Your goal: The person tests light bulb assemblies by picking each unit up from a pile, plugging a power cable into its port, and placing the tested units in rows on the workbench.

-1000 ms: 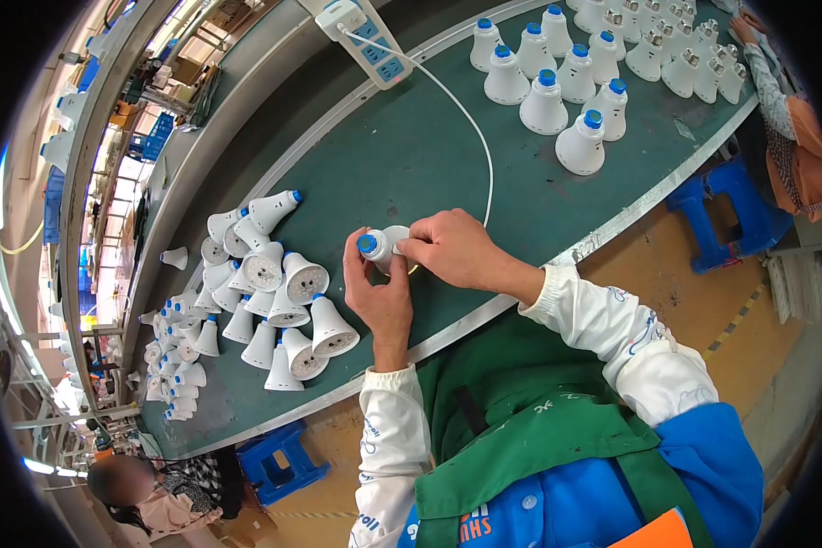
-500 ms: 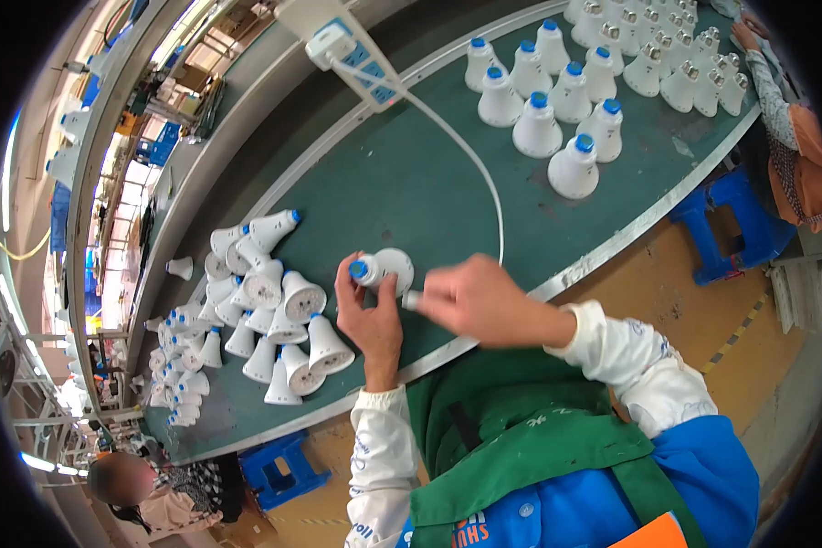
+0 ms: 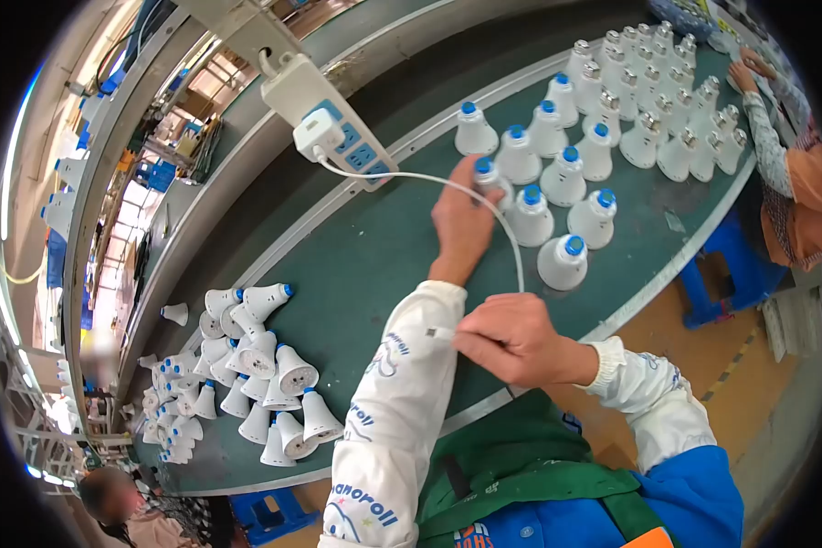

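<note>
My left hand is closed round a white bulb housing with a blue cap, upright at the left edge of a group of similar housings. Nearer the front edge, my right hand pinches a white cable plug, its metal tip pointing left over my left sleeve. From the plug's white cable, a line curves back to a charger in the power strip. A pile of blue-capped housings lies on the left of the green table.
Housings with metal tops stand at the back right, near another person's hands. Blue stools are beyond the table's metal edge. Another person is at the lower left. A shelf frame runs along the left.
My left hand has carried the housing from the table's middle to the group at the right. My right hand has drawn the plug away from it. The view has shifted.
</note>
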The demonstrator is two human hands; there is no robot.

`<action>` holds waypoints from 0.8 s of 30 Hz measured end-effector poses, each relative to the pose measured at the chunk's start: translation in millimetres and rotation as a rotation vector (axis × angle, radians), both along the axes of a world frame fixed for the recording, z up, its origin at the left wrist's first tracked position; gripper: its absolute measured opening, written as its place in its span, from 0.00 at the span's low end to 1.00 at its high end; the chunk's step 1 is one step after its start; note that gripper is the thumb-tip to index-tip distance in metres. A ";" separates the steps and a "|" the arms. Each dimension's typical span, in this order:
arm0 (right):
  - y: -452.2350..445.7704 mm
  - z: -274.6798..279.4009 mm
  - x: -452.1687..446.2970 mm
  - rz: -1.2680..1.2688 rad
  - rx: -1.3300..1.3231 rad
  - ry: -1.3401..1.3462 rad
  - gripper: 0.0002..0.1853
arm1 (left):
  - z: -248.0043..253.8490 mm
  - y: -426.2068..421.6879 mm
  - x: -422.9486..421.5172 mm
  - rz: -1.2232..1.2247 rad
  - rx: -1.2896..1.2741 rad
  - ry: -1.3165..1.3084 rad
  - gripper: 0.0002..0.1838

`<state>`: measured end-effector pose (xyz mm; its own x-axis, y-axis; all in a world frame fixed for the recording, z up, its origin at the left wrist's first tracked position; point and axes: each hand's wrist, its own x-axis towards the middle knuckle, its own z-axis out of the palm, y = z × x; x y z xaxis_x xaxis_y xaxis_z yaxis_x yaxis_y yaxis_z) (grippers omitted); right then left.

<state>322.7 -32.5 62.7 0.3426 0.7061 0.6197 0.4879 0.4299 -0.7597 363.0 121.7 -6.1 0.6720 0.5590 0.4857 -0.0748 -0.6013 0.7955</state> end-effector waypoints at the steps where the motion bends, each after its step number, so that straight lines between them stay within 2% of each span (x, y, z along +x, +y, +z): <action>1: 1.1 -1.0 6.5 -0.028 -0.014 -0.011 0.04 | 0.6 -5.2 9.2 0.010 0.047 -0.039 0.31; 2: 2.4 -2.5 12.5 -0.050 -0.026 -0.021 0.03 | 1.5 -8.7 15.7 0.034 0.050 0.007 0.31; 3: 3.6 -4.6 17.7 -0.080 -0.052 -0.022 0.03 | -0.6 -10.1 25.3 0.000 0.048 -0.060 0.32; 4: 6.0 -7.4 21.2 -0.102 -0.072 -0.018 0.03 | 11.0 -14.0 27.5 -0.017 -0.011 0.075 0.32; 5: 8.5 -10.9 23.3 -0.126 -0.086 0.015 0.03 | 8.1 -13.1 30.8 -0.073 -0.068 0.082 0.34; 7: 8.2 -15.6 25.0 -0.131 -0.132 0.136 0.03 | 2.4 -10.8 28.2 -0.092 0.084 -0.056 0.35; 9: 9.9 -17.2 26.1 -0.084 -0.107 0.139 0.03 | -1.4 -7.5 0.0 -0.040 0.126 0.014 0.33; 11: 8.5 -18.8 24.2 -0.076 -0.094 0.203 0.03 | 4.9 3.3 -51.4 0.004 0.309 0.200 0.26; 13: 10.3 -19.8 22.4 -0.067 -0.083 0.159 0.03 | 46.5 13.4 -122.8 0.003 0.413 0.359 0.18; 15: 11.4 -21.2 21.9 -0.045 -0.069 0.018 0.03 | 78.9 21.6 -190.0 0.299 0.642 0.603 0.15; 16: 11.9 -22.0 21.1 -0.044 -0.071 0.017 0.03 | 80.9 36.8 -222.4 0.420 0.688 0.590 0.16; 18: 14.0 -24.2 17.2 -0.060 -0.062 -0.039 0.03 | 105.0 48.4 -271.0 0.681 0.624 1.002 0.22; 19: 15.1 -24.7 14.5 -0.058 -0.064 -0.040 0.03 | 109.7 52.0 -284.6 0.714 0.537 1.196 0.26; 21: 16.1 -25.1 8.0 -0.053 -0.095 -0.017 0.03 | 101.4 53.1 -294.7 0.702 0.457 1.407 0.28; 24: 19.1 -21.9 -8.4 -0.040 -0.089 -0.021 0.03 | 88.4 46.3 -290.8 0.617 0.448 1.386 0.26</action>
